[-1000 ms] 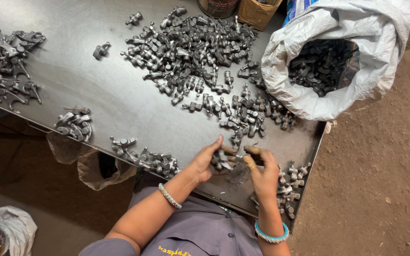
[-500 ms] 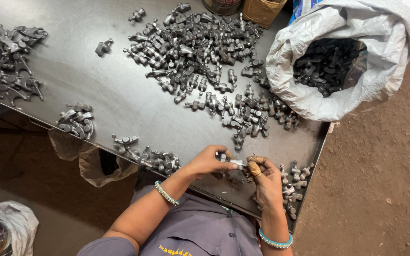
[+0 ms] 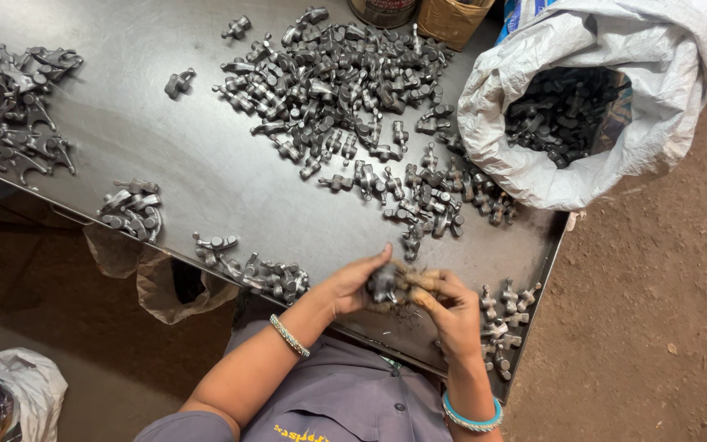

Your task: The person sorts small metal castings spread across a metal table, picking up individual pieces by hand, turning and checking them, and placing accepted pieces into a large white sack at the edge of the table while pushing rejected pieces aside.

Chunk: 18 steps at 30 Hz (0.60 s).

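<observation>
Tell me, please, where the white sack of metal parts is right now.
In the head view, the white sack sits at the table's upper right corner, beside the big pile of metal parts.

Your table (image 3: 165, 139) is dull grey sheet metal, smooth with a faint sheen. The parts (image 3: 345, 74) on it are dark, matt cast metal. The sack (image 3: 615, 49) looks like woven white plastic, crinkled.
</observation>
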### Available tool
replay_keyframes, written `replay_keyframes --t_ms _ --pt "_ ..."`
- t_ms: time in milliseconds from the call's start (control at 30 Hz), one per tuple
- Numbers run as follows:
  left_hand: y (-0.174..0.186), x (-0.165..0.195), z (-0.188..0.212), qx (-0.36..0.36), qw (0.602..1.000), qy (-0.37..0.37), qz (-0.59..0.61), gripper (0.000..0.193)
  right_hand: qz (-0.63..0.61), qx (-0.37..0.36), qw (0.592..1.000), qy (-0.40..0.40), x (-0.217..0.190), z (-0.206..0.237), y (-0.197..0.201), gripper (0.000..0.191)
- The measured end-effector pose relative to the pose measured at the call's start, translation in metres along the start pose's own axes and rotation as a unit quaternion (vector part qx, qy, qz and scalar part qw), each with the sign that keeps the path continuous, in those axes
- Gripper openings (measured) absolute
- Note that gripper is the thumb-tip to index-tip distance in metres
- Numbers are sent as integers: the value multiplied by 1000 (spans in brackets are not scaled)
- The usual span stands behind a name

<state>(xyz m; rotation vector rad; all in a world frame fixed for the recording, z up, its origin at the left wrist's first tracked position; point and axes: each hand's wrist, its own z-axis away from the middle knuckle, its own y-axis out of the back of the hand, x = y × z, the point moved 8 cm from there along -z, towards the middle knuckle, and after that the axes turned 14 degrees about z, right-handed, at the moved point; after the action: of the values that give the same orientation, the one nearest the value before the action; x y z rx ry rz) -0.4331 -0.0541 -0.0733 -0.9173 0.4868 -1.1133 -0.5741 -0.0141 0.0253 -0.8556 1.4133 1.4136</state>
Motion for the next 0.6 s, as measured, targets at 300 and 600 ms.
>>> replay_keyframes --t_ms 300,600 --pt "18 52 16 53 990 -119 47 28 435 202 876 43 -39 -48 -29 63" --pt "22 52 15 63 989 -126 37 29 387 196 895 99 -25 -20 -12 50"
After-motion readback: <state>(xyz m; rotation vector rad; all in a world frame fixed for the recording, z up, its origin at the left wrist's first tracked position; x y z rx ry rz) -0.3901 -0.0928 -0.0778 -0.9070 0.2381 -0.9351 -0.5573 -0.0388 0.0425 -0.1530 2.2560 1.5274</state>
